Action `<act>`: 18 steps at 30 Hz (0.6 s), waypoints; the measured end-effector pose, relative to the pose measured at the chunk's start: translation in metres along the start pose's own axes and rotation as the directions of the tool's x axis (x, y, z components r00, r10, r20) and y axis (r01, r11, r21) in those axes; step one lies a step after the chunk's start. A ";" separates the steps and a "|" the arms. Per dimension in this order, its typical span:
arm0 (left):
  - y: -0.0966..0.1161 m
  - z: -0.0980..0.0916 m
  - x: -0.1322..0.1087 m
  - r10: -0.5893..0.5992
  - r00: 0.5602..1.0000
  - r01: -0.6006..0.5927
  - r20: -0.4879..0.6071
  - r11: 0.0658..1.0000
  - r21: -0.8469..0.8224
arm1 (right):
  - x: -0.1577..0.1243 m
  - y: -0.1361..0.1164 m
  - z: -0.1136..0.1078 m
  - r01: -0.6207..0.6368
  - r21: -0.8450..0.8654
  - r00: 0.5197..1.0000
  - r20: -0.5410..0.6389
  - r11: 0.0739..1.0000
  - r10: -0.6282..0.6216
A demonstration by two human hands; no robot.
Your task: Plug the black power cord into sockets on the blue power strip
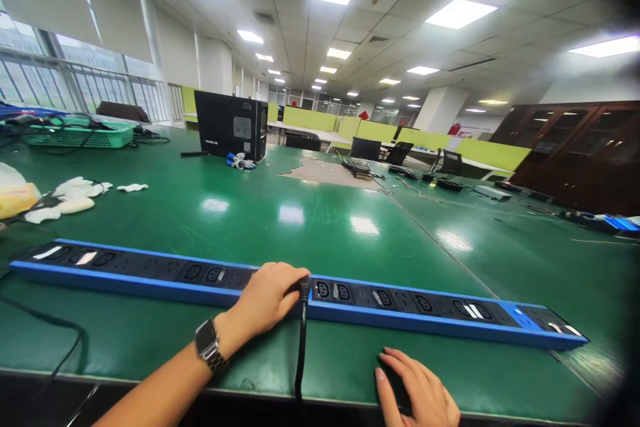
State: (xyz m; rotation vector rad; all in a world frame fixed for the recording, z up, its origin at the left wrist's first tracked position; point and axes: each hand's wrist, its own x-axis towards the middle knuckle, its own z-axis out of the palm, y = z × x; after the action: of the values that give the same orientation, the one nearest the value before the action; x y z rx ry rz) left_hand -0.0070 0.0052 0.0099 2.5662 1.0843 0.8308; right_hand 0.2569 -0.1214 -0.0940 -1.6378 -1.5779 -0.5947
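A long blue and black power strip (435,307) lies across the green table, with rows of sockets on top. My left hand (273,293), wearing a watch (207,343) on the wrist, is closed around a black power plug (305,288) at the middle of the strip. The plug's cord (301,353) hangs toward the table's front edge. How deep the plug sits in a socket is hidden. Near the front edge, my right hand (420,390) is apart from the strip, with thumb and fingers spread. A dark patch between them looks like shadow.
At the left lie white gloves (80,190), a green basket (83,133) of cables and a loose black cable (55,317). A black computer case (227,123) stands at the back, with a blue-grey glove (240,161) before it. Electronic parts (360,168) lie farther right.
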 end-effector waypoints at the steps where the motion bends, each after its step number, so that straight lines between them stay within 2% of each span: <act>1: 0.000 0.001 0.000 -0.005 1.000 0.005 -0.002 1.000 0.008 | 0.001 0.000 0.001 0.004 -0.006 1.000 0.007 1.000 -0.004; 6: 0.002 0.002 -0.004 -0.021 1.000 0.021 0.017 0.999 0.048 | 0.018 -0.005 0.004 0.125 0.089 0.990 0.060 0.988 -0.130; 11: -0.003 -0.009 -0.013 -0.089 0.995 0.084 0.046 0.991 0.105 | 0.057 -0.039 0.007 0.135 0.183 0.983 0.101 0.974 -0.155; 14: -0.023 -0.025 -0.027 -0.193 0.981 0.190 0.000 0.964 0.187 | 0.079 -0.062 0.013 0.124 0.235 0.973 0.160 0.964 -0.164; 18: -0.064 -0.052 -0.053 -0.296 0.954 0.295 -0.040 0.910 0.292 | 0.097 -0.083 0.026 0.077 0.328 0.941 0.288 0.941 -0.178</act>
State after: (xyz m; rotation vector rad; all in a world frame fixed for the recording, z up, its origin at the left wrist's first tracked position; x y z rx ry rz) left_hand -0.1051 0.0116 0.0039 2.5287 1.6567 0.6234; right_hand 0.1838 -0.0463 -0.0166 -1.4438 -1.9122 -0.1346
